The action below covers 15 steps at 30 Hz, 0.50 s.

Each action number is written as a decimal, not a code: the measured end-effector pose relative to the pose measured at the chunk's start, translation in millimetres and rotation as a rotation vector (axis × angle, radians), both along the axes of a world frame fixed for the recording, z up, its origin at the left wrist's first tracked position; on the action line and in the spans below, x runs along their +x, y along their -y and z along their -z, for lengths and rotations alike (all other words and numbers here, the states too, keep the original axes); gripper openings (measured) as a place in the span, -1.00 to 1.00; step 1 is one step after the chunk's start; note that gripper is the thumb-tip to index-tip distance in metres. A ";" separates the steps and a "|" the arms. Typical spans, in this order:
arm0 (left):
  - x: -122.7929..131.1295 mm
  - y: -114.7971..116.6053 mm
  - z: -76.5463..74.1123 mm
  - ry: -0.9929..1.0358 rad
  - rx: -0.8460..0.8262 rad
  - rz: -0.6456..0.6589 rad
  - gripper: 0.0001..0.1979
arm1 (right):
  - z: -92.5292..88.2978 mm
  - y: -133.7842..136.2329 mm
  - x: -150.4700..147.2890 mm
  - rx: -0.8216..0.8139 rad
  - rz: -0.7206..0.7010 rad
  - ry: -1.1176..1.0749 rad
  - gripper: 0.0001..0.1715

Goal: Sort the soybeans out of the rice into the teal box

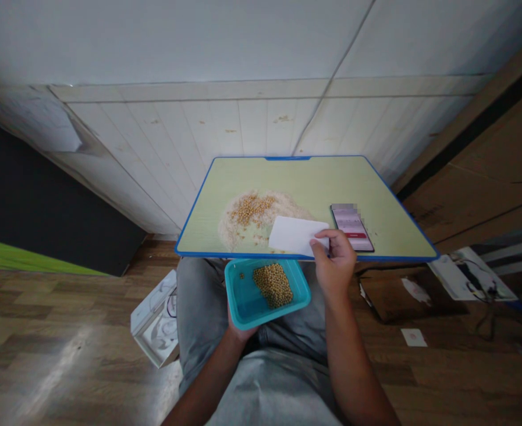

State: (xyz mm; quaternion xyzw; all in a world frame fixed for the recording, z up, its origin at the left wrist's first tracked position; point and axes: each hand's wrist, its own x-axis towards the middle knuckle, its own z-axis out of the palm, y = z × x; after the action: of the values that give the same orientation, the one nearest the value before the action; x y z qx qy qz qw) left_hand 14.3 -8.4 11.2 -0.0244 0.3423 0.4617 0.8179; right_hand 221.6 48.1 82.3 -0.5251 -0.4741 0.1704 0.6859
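My left hand (242,331) grips a turquoise plastic container (243,299) from below, just under the table's near edge; most of its fingers are hidden beneath. Inside the container lies a heap of soybeans (273,285), gathered toward the right side. Pinched between the thumb and fingers of my right hand (335,257) is a white card (294,235), held over the near part of the tabletop. To the card's left and behind it, white rice grains (229,228) are spread out, with more soybeans (250,208) clustered on them.
The small table (332,177) has a pale green top and a blue rim, close to the wall. A phone (352,228) lies right of the card. An open white box (157,322) stands on the floor at left; a cardboard box (414,293) is at right.
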 end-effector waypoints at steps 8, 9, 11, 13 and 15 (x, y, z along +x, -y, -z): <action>-7.1 -0.6 25.2 0.198 0.126 0.051 -0.16 | 1.2 -1.8 -1.1 0.013 -0.009 -0.019 -0.95; -8.0 -0.6 26.5 0.215 0.150 0.064 -0.14 | 1.4 -1.9 -0.9 0.016 -0.012 -0.022 -0.95; -9.6 -0.3 29.3 0.255 0.215 0.097 -0.09 | 1.3 -2.0 -0.3 0.017 -0.014 -0.026 -0.94; -10.6 0.2 32.1 0.292 0.281 0.121 -0.07 | 1.0 -1.8 0.2 0.013 -0.011 -0.030 -0.94; -10.8 0.6 34.5 0.310 0.324 0.128 -0.08 | 0.5 -1.3 0.4 0.011 -0.009 -0.034 -0.94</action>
State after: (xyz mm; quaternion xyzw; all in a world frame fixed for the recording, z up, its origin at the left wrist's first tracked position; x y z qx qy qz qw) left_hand 3.5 -9.0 -23.3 0.0582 0.1350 0.4486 0.8815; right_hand 221.9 49.5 81.8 -0.5163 -0.4656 0.1796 0.6960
